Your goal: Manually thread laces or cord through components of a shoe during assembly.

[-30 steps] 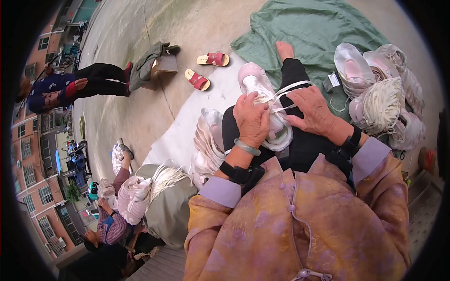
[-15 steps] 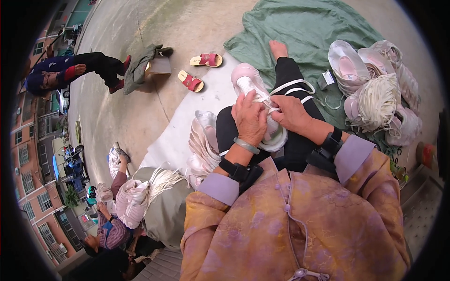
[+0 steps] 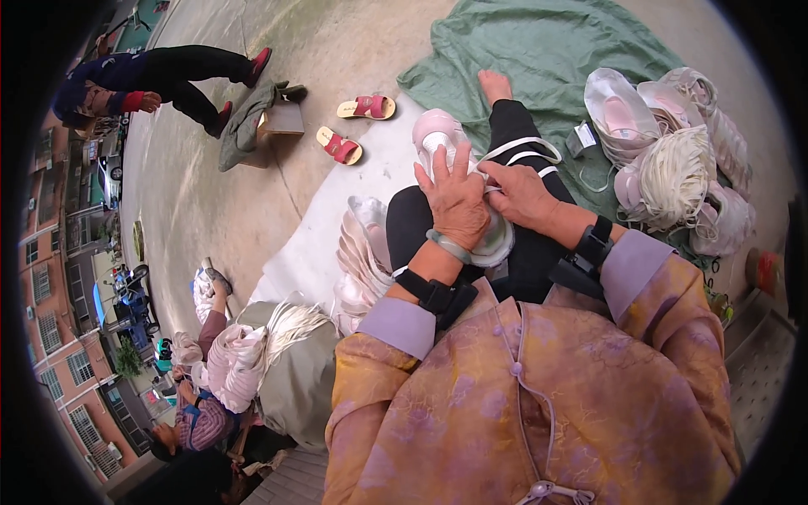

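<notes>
A pale pink and white sneaker upper lies across my lap, its rounded pink end pointing away from me. My left hand rests over its middle with the fingers spread apart, covering much of the lacing area. Beside it, on the right, my right hand is closed, thumb and forefinger pinched on a flat white shoelace. That lace loops loosely over my dark trouser leg to the right. The exact spot where the lace enters the shoe is hidden by my fingers.
Several pale shoe uppers and a thick bundle of white laces lie on the right, partly on a green cloth. More stacked uppers lean at my left. Red sandals, a box and two people are beyond.
My left hand has opened, its fingers lifting and spreading over the shoe. My right hand stays pinched near the lace. The person at the far left has taken a step.
</notes>
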Demonstrator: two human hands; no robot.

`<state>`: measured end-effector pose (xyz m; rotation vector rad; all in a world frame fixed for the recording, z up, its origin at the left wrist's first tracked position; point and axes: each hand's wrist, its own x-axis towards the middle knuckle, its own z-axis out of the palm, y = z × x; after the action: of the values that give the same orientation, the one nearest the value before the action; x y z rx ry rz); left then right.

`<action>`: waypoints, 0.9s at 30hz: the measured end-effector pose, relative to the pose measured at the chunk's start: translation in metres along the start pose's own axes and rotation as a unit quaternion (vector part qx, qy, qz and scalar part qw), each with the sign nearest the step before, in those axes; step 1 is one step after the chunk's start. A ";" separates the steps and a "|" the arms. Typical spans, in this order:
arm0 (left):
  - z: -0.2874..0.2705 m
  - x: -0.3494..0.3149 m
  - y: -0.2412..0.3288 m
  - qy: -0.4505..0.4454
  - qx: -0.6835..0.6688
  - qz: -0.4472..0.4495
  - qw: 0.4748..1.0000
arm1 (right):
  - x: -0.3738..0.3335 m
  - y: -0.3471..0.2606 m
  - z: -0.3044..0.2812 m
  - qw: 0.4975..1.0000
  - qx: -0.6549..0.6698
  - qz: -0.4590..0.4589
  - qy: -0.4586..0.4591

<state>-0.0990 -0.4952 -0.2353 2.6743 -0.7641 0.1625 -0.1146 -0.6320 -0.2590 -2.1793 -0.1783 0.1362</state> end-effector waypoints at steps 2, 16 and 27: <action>-0.002 -0.004 -0.001 0.025 0.015 0.033 0.999 | 0.000 -0.001 0.000 1.000 -0.005 -0.012 -0.004; -0.117 -0.250 -0.179 -0.001 0.278 -0.286 0.917 | -0.011 0.005 0.007 0.993 -0.031 -0.099 0.052; -0.071 -0.142 -0.109 0.044 -0.034 -0.193 0.980 | -0.005 -0.015 -0.007 0.994 0.094 0.058 -0.018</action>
<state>-0.1630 -0.3134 -0.2310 2.6686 -0.2110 0.1505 -0.1194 -0.6294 -0.2427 -1.9992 -0.0560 0.2481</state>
